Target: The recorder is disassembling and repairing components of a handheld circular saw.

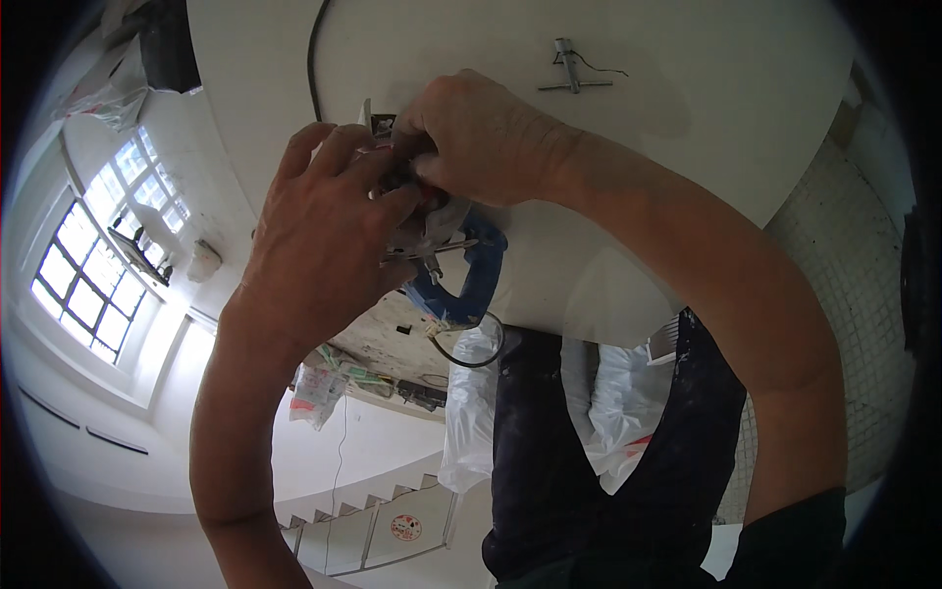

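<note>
A corded power tool with a blue loop handle [486, 270] lies at the edge of a pale tabletop, its metal and dark working end pointing away from me. My left hand [319, 231] is wrapped over that working end, fingers curled round it. From the right, my right hand [481, 137] reaches across with thumb and fingers pinched at the same end. Whatever sits between those fingertips is hidden. A thin metal plate [366, 113] sticks up just beyond the left fingers. Farther off lies a T-shaped metal key [569, 74] with a thin dark string tied to it.
A black cable [313, 59] runs over the pale tabletop [687, 59]. The tool's cord [478, 364] loops below its handle. White plastic bags [623, 402] lie around my legs. To the left are a barred window [88, 280] and a stair railing [392, 515]. Tiled floor [834, 255] shows at right.
</note>
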### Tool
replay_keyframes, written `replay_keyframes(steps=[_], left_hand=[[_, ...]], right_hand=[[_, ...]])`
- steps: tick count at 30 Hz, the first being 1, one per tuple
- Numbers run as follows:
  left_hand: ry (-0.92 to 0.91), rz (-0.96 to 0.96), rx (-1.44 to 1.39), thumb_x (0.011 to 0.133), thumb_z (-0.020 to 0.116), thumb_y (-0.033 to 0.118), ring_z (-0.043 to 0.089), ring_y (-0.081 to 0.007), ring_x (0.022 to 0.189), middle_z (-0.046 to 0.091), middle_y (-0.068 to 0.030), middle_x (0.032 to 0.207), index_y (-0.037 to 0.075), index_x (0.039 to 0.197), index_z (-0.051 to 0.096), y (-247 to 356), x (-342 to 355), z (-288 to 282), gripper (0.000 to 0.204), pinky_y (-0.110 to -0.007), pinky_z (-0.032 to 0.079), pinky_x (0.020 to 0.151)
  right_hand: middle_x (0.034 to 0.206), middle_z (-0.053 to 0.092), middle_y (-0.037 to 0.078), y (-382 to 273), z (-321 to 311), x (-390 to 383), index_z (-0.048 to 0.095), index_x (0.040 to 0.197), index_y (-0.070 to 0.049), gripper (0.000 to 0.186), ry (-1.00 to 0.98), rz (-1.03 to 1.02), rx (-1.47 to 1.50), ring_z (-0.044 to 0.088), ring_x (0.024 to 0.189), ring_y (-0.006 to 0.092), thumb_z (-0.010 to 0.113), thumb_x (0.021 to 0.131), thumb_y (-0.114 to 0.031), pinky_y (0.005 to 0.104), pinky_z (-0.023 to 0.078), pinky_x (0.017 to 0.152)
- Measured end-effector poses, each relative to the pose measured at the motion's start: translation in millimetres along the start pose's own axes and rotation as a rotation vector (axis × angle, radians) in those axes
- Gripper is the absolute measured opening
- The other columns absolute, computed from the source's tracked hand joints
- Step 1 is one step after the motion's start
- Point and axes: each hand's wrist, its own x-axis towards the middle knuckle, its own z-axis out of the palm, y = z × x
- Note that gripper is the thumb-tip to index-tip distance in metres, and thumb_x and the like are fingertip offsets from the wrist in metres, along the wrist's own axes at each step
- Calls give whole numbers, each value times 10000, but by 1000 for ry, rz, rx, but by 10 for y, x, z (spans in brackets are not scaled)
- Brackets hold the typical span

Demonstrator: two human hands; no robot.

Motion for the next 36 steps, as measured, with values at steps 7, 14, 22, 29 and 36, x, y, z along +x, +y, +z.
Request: replay_keyframes(steps=[7,14,22,29,36], left_hand=[[11,-1,-23,667,878,259,532,-260,1269,684,-77,1198,145,1077,762,-6,-12,2,442,-457,314,1180],[-11,0,12,610,901,254,519,-271,1259,668,-51,1251,165,1085,765,-8,-4,16,503,-440,341,1166],[-8,13,22,666,880,274,523,-270,1281,671,-86,1227,123,1088,760,0,1,-16,465,-452,314,1186],[-35,-20,34,620,896,284,502,-279,1290,655,-46,1276,189,1114,759,18,2,-7,522,-454,325,1173],[-50,-18,50,605,892,278,492,-284,1300,653,-45,1278,205,1103,768,11,11,-32,518,-457,314,1183]], right_hand=[[825,713,220,-75,-94,8,757,920,0,234,-89,133,-43,708,799,368,690,823,-202,437,560,810],[801,700,219,18,57,-37,751,896,-6,236,32,32,81,696,797,387,669,843,-221,452,553,805],[771,696,212,46,99,-97,751,858,-5,238,40,124,29,697,765,367,684,844,-233,440,554,792],[792,702,209,31,153,-61,740,892,8,284,152,50,134,694,756,362,671,878,-267,437,551,769],[777,702,199,6,171,-37,741,893,9,252,54,113,-98,699,776,373,665,862,-229,450,553,792]])
